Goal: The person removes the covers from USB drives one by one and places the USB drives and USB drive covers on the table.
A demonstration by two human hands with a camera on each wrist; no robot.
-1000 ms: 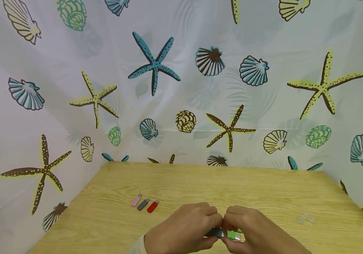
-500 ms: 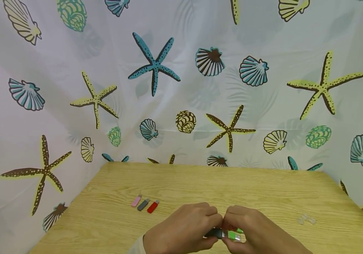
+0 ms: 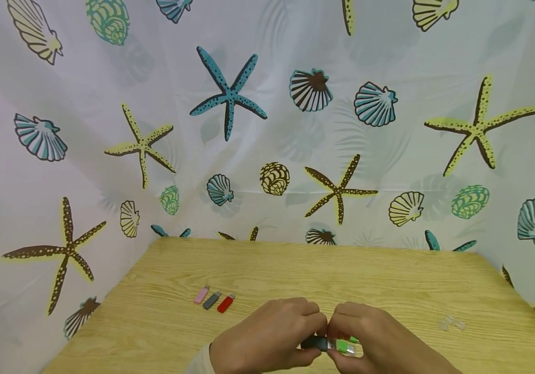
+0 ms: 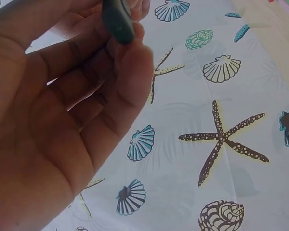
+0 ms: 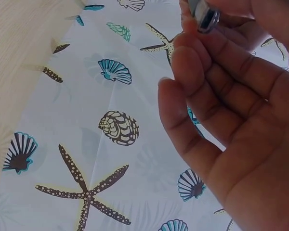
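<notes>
In the head view my left hand pinches a black USB stick between thumb and fingers at the front of the table. My right hand meets it from the other side, thumb and fingers on the stick's silver plug end. Whether a clear cap covers the plug, I cannot tell. The left wrist view catches the dark rear end of the USB stick, and the right wrist view its shiny tip. Through the gap of the right hand appears a green USB stick; another green piece is mostly hidden.
Pink, grey and red USB sticks lie in a row left of the hands. Several small clear caps lie to the right. A shell-patterned curtain walls the wooden table at back and sides.
Both hands keep almost the same place and grip on the black USB stick. The whole head view has shifted very slightly.
</notes>
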